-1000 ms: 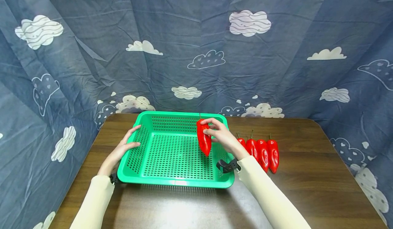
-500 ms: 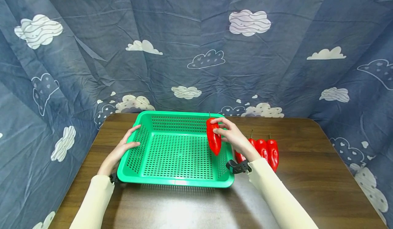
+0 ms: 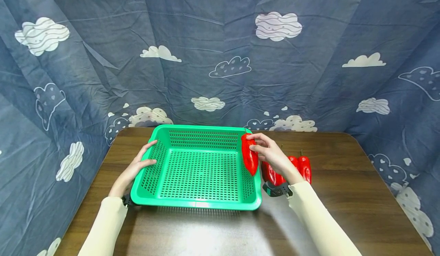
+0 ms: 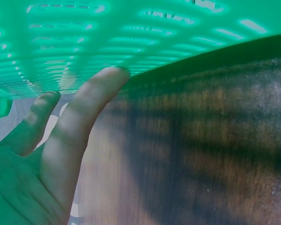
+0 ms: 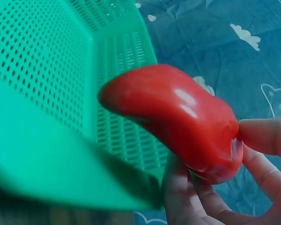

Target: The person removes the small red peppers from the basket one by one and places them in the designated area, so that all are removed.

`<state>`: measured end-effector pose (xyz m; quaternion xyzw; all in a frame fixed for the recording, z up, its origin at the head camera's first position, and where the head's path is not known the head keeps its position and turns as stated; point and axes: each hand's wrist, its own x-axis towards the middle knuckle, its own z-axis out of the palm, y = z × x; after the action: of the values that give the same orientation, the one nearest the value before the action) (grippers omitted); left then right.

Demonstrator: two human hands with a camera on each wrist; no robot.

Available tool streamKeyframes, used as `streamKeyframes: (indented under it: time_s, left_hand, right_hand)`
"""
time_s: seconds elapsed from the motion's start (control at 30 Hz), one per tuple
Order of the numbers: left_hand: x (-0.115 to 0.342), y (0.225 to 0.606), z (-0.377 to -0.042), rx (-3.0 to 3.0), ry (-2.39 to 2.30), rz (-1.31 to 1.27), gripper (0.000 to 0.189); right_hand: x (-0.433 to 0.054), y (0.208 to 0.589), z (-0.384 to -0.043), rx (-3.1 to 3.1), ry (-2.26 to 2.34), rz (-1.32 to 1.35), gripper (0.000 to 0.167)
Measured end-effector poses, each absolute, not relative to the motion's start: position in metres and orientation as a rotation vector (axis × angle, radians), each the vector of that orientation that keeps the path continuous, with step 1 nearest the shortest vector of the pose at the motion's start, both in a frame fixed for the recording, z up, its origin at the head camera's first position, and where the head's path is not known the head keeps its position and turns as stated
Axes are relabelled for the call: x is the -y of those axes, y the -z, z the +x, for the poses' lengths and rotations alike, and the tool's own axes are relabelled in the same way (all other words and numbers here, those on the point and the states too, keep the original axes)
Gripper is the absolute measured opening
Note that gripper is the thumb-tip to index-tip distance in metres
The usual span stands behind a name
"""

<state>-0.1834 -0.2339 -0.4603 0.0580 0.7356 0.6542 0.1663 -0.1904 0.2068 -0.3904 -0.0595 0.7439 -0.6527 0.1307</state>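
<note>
A green perforated plastic basket stands on the table. My left hand grips its left rim, with thumb and a finger over the edge; in the left wrist view, fingers touch the outer side of the wall. My right hand pinches a long red pepper near its stem end. That pepper hangs tip down over the basket's right rim; in the right wrist view its smooth, curved body shows in front of the basket wall. Several more red peppers lie to the right, partly hidden by the hand and wrist.
The brown wooden table extends right of the peppers and in front of the basket. A blue cloth with white clouds hangs behind the table and along its sides.
My right hand has moved to the right with the red pepper, from above the basket's inside to over its right rim. The left hand and the basket stay in place.
</note>
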Motion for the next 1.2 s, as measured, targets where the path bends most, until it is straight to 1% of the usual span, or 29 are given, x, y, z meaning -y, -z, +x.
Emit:
streamKeyframes:
  time_s: [0.2,0.47,0.97,1.2]
  left_hand:
    - [0.234,0.460,-0.183,-2.145,-1.845,0.204,0.068]
    - [0.234,0.460,-0.183,-2.160,-1.849,0.230,0.068]
    - [0.235,0.460,-0.183,-2.120,-1.860,0.204,0.066]
    - [0.235,0.461,-0.186,-2.199,-1.826,0.262,0.067]
  right_hand:
    - [-0.219,0.391,-0.188,-2.161,1.904,-0.183,0.038]
    - [-0.231,0.393,-0.185,-2.143,1.929,-0.138,0.036]
    - [-0.258,0.396,-0.181,-2.246,1.850,-0.061,0.040]
    - [-0.269,0.403,-0.175,-2.249,1.858,-0.065,0.040]
